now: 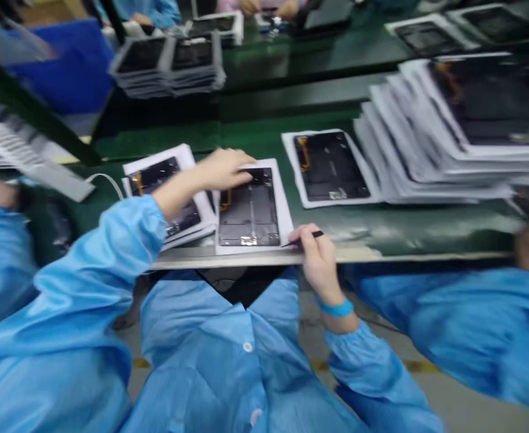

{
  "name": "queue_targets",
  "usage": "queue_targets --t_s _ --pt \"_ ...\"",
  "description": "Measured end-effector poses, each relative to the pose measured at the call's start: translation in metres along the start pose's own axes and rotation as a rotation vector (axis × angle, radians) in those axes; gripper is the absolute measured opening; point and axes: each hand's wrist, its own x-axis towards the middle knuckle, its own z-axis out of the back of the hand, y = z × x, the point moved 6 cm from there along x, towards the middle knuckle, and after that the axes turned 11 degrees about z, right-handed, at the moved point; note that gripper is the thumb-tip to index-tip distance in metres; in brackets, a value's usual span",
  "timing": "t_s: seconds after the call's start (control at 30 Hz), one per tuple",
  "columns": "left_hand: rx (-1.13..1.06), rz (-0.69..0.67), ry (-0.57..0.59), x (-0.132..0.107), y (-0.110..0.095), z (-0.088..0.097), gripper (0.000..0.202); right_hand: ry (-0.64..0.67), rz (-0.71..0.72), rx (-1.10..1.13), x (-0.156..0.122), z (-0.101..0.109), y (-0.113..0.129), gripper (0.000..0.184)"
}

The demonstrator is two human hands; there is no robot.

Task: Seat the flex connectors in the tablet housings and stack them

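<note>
Nothing is legible — the white label (339, 193) on the dark panel (331, 162) is blurred.

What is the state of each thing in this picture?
Left hand: open, resting on the middle panel's top edge
Right hand: closed around the black tool
Black tool: held, tip at the sheet's edge
Middle panel: flat on a white sheet
Right panel: flat on a white sheet, untouched
Left panel: on white sheets, partly under the left forearm
Stack of panels: piled, fanned

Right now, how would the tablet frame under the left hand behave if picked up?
The tablet frame probably feels stiff, since it lies flat and square. Its white sheet may slide on the glossy green bench. The orange ribbon looks fragile.
</note>
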Motion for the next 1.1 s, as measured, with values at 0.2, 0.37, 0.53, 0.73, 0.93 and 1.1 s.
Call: queue_targets --t_s 0.2,0.37,0.53,0.73,0.93,1.1 --pt "0.074 0.207 0.139 0.070 0.074 -0.024 0.045 -0.159 -0.286 0.765 -0.079 -0.026 0.018 0.047" --pt "0.147 0.260 0.213 0.091 0.086 -0.040 0.044 -0.052 -0.477 0.842 -0.116 -0.054 0.019 0.053" --pt "0.167 0.163 0.143 0.094 0.081 -0.041 0.044 0.003 -0.530 0.791 -0.118 -0.065 0.012 0.056" --pt "0.212 0.136 0.150 0.085 0.074 -0.043 0.032 0.060 -0.525 0.747 -0.112 -0.070 0.006 0.058" --pt "0.200 0.146 0.151 0.083 0.069 -0.042 0.027 0.107 -0.519 0.687 -0.109 -0.074 -0.002 0.060" --pt "0.136 0.176 0.159 0.077 0.075 -0.043 0.026 0.121 -0.512 0.652 -0.105 -0.070 -0.003 0.058"
